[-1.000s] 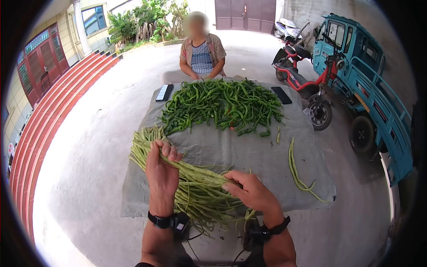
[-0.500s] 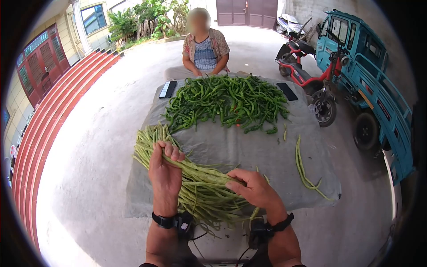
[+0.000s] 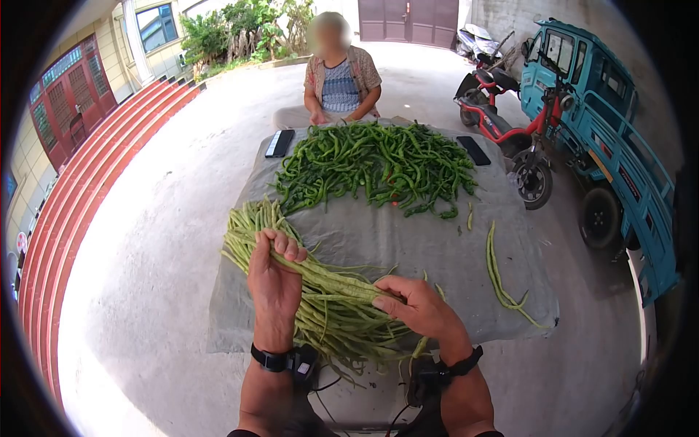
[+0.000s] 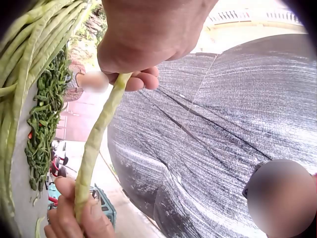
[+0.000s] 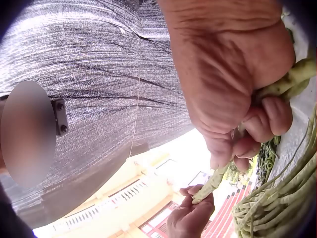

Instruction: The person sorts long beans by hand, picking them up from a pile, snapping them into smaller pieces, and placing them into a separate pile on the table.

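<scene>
A pale green yardlong bean (image 4: 96,144) is stretched between my two hands, above a large heap of such beans (image 3: 342,320) at the table's near left. My left hand (image 3: 275,288) grips its left end with curled fingers. Farther right, my right hand (image 3: 422,309) pinches it between thumb and fingers. In the right wrist view bean lengths (image 5: 297,74) also come out of the other side of my right hand (image 5: 237,84). The heap's far-left ends fan out beyond my left hand.
Green chili peppers (image 3: 371,164) are piled at the far side of the grey-covered table (image 3: 364,233), between two phones. Loose beans (image 3: 495,269) lie at the right. A person (image 3: 338,80) sits opposite. A red scooter (image 3: 502,124) and a blue cargo tricycle (image 3: 619,153) stand to the right.
The head view has shifted slightly, so the table appears a little farther right and higher. Both hands keep their hold on the bean, almost unmoved relative to the heap.
</scene>
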The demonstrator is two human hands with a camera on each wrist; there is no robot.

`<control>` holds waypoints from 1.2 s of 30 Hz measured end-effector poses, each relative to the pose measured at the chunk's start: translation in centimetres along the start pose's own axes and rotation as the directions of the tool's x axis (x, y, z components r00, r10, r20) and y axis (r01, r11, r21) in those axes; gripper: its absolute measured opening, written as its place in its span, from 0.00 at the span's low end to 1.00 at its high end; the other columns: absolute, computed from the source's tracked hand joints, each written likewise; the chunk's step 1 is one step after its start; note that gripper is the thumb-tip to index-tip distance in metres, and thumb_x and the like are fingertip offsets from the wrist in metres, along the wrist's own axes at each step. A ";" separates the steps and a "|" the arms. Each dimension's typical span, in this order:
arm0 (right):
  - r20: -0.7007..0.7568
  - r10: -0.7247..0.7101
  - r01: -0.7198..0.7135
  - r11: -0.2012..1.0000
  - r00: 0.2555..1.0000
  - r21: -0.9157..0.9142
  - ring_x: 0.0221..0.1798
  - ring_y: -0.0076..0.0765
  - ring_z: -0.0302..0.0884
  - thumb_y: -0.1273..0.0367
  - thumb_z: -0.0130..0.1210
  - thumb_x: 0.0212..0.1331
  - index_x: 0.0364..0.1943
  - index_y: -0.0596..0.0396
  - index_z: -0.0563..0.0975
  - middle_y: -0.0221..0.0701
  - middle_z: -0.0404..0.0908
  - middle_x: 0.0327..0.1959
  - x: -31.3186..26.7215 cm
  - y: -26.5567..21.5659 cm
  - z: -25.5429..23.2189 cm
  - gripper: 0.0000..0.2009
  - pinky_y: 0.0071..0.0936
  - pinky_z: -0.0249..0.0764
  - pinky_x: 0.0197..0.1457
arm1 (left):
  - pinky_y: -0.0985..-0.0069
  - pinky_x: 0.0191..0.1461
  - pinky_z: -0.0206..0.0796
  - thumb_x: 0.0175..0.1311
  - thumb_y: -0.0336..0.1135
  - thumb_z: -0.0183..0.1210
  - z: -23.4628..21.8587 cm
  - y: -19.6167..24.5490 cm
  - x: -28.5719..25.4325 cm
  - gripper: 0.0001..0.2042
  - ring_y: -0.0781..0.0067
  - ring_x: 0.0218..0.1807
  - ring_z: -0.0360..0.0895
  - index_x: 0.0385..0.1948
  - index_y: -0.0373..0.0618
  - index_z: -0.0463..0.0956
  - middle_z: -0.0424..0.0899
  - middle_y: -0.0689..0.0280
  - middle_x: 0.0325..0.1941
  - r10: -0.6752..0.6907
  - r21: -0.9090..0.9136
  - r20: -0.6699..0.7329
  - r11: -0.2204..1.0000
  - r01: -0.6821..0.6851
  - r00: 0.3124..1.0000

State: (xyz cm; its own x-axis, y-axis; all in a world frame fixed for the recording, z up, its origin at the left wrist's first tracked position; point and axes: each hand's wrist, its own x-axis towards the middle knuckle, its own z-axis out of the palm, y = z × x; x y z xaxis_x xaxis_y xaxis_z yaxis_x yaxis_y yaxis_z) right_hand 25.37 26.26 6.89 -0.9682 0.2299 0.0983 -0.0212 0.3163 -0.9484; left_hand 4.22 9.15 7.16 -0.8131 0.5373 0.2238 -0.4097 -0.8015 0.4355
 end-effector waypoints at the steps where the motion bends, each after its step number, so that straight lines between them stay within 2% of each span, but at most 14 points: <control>1: 0.001 0.000 0.000 1.000 1.000 -0.002 0.35 0.16 0.70 0.63 0.62 0.74 0.53 0.61 0.82 0.24 0.80 0.34 0.0 0.0 0.0 0.15 0.23 0.70 0.38 | 0.71 0.43 0.64 0.88 0.43 0.44 0.0 0.0 0.0 0.13 0.74 0.35 0.69 0.43 0.47 0.71 0.70 0.70 0.33 0.001 0.004 0.001 1.000 -0.001 1.000; 3: 0.001 0.000 0.000 1.000 1.000 -0.005 0.35 0.17 0.71 0.63 0.62 0.74 0.53 0.61 0.82 0.24 0.80 0.34 0.1 -0.1 0.1 0.15 0.23 0.70 0.39 | 0.71 0.43 0.64 0.88 0.43 0.44 0.0 0.0 0.0 0.13 0.74 0.35 0.69 0.43 0.47 0.71 0.70 0.70 0.33 0.004 0.011 0.002 1.000 -0.004 1.000; 6: 0.022 0.055 -0.055 0.998 0.998 0.004 0.41 0.26 0.78 0.60 0.62 0.73 0.53 0.63 0.82 0.37 0.85 0.39 0.1 -0.4 -0.1 0.18 0.31 0.76 0.47 | 0.71 0.43 0.64 0.88 0.43 0.44 -0.1 0.0 0.0 0.13 0.74 0.35 0.69 0.43 0.46 0.71 0.70 0.70 0.33 0.001 0.008 0.002 1.000 -0.001 1.000; 18: 0.014 0.050 -0.051 0.999 0.999 0.002 0.41 0.25 0.79 0.62 0.66 0.70 0.53 0.62 0.82 0.36 0.86 0.39 -0.1 -0.1 -0.2 0.17 0.30 0.76 0.46 | 0.71 0.43 0.64 0.88 0.43 0.44 0.2 -0.2 -0.1 0.12 0.73 0.34 0.69 0.43 0.47 0.70 0.70 0.69 0.33 -0.005 0.010 -0.010 1.000 0.005 1.000; 21: 0.011 0.039 -0.039 0.999 0.999 -0.008 0.40 0.18 0.76 0.63 0.65 0.71 0.55 0.61 0.82 0.26 0.85 0.38 -0.1 0.1 -0.2 0.17 0.24 0.73 0.45 | 0.71 0.43 0.64 0.88 0.43 0.44 0.1 -0.2 0.0 0.12 0.73 0.34 0.69 0.43 0.47 0.70 0.70 0.69 0.33 -0.005 0.016 -0.013 1.000 0.005 1.000; 24: 0.010 0.046 -0.046 0.999 0.999 -0.009 0.41 0.27 0.79 0.61 0.65 0.71 0.53 0.62 0.82 0.37 0.86 0.39 -0.1 0.0 -0.2 0.18 0.32 0.76 0.47 | 0.71 0.43 0.64 0.88 0.43 0.44 0.0 -0.3 0.0 0.12 0.73 0.34 0.69 0.43 0.47 0.70 0.70 0.69 0.32 -0.006 0.009 -0.012 1.000 0.006 1.000; 33: 0.002 0.045 -0.045 0.998 0.999 -0.031 0.41 0.29 0.79 0.60 0.64 0.71 0.53 0.64 0.81 0.40 0.86 0.39 -0.1 0.1 -0.2 0.19 0.33 0.76 0.48 | 0.70 0.43 0.65 0.88 0.43 0.44 0.1 -0.4 -0.1 0.13 0.72 0.35 0.69 0.43 0.47 0.70 0.70 0.69 0.33 -0.004 0.003 -0.012 1.000 0.004 1.000; 36: -0.005 0.046 -0.046 0.998 0.999 -0.032 0.41 0.30 0.78 0.60 0.64 0.71 0.53 0.64 0.81 0.41 0.86 0.39 -0.1 0.1 -0.2 0.19 0.33 0.76 0.48 | 0.68 0.46 0.68 0.88 0.43 0.44 -0.3 -0.4 0.0 0.13 0.69 0.38 0.73 0.43 0.46 0.71 0.72 0.68 0.34 -0.007 0.009 0.015 1.000 0.007 1.000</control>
State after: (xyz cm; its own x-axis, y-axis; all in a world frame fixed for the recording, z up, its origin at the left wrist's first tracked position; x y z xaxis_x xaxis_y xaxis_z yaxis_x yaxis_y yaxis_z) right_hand 25.57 26.49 6.81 -0.9669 0.2487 0.0564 0.0312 0.3350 -0.9417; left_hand 4.27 9.37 6.77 -0.8041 0.5467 0.2336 -0.4116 -0.7954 0.4449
